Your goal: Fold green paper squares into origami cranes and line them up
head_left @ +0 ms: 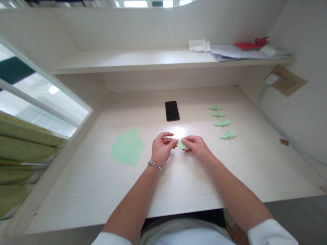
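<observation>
A small folded piece of green paper (181, 144) is pinched between both my hands over the middle of the pale wooden desk (102, 183). My left hand (161, 148), with a metal bracelet on its wrist, grips the paper's left end with curled fingers. My right hand (195, 147) holds the right end, fingers closed on it. Most of the paper is hidden by my fingers.
A stack of flat green sheets (127, 147) lies left of my hands. Several folded green paper cranes (222, 123) sit in a row at the right. A black phone (172, 110) lies farther back. The shelf (133, 61) above holds papers and a red origami piece (251, 44). A wall socket with a white plug (272, 79) is on the right.
</observation>
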Motion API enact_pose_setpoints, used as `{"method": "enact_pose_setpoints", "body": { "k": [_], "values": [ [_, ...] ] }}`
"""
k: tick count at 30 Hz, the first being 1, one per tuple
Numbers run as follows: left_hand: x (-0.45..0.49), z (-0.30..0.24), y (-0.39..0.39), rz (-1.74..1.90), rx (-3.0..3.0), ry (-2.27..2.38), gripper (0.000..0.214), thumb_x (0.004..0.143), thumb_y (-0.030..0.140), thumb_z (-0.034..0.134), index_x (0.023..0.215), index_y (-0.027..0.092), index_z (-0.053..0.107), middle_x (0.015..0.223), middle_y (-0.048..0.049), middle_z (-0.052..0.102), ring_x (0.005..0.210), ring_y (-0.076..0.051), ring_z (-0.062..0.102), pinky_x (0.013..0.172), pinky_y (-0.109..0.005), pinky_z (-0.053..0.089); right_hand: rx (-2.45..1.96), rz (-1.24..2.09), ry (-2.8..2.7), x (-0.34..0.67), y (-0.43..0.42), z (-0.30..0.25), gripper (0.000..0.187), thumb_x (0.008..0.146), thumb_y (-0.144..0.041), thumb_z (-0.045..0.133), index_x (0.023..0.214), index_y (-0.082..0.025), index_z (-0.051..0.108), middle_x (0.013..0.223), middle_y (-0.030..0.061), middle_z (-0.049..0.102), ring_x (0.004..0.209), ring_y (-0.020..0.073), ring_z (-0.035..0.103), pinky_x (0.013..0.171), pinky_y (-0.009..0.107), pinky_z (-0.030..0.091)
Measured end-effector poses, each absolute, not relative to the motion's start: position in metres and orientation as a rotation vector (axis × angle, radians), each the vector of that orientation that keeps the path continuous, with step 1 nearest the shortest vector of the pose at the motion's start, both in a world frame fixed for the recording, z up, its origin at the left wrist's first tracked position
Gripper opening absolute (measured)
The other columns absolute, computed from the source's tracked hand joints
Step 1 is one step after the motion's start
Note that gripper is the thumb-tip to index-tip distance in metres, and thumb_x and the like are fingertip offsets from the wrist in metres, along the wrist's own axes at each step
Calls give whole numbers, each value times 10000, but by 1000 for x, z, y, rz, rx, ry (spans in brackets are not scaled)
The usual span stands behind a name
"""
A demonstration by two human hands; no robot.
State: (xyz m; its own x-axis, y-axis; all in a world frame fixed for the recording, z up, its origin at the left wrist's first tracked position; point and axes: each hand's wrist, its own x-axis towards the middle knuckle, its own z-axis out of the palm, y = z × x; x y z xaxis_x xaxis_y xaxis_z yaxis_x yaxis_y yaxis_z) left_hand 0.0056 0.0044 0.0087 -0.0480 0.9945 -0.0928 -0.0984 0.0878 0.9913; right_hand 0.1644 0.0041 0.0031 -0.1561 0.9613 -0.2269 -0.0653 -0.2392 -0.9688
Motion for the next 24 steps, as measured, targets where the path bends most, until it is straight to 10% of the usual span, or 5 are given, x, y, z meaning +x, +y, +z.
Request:
{"method": "enact_pose_setpoints", "body": {
  "k": [24],
  "values": [
    [5,4,5,1183,867,1160,318,623,390,796,759,122,693,676,-39,664,585,-113,603,575,-242,522,-1179,1541,-1131,164,4,1,298,677,-444,725,691,-159,636,637,-6,606,574,107,548,532,234,461]
  ]
}}
